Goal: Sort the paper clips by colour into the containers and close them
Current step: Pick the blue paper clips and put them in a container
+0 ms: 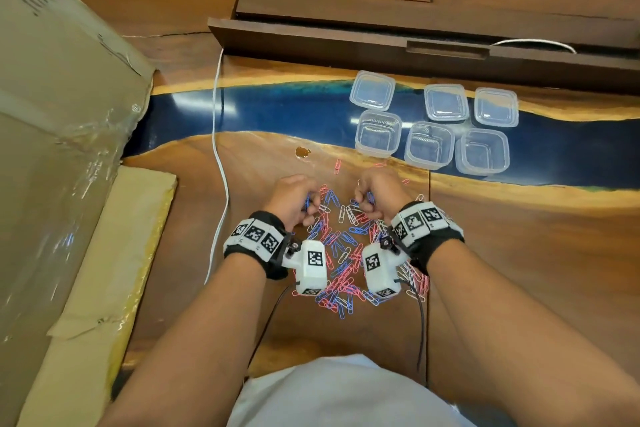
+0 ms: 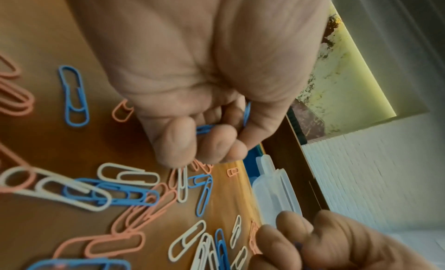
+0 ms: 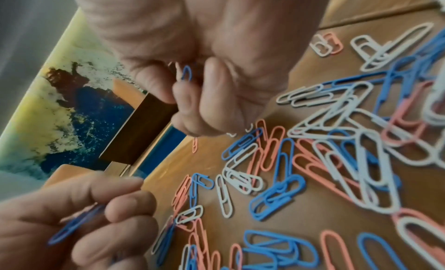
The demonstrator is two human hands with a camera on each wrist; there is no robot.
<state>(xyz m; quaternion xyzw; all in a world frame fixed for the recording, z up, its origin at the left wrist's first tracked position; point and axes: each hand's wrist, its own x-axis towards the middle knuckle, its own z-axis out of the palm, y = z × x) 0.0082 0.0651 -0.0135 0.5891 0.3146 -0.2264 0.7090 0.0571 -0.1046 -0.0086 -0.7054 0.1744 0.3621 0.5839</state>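
A heap of blue, pink and white paper clips point(image 1: 343, 253) lies on the wooden table between my wrists. My left hand point(image 1: 294, 199) hovers over the heap's far left edge, fingers curled round several blue clips point(image 2: 204, 129). My right hand point(image 1: 375, 196) is over the heap's far right edge, also curled, with a blue clip point(image 3: 186, 73) showing inside the fist. Three open clear containers point(image 1: 429, 146) stand in a row beyond the heap to the right. Their three lids point(image 1: 446, 102) lie just behind them.
A white cable point(image 1: 216, 156) runs down the table left of the heap. Cardboard boxes point(image 1: 59, 135) fill the left side. A dark wooden ledge point(image 1: 381, 42) crosses the back. A few stray pink clips point(image 1: 337, 166) lie between the heap and the containers.
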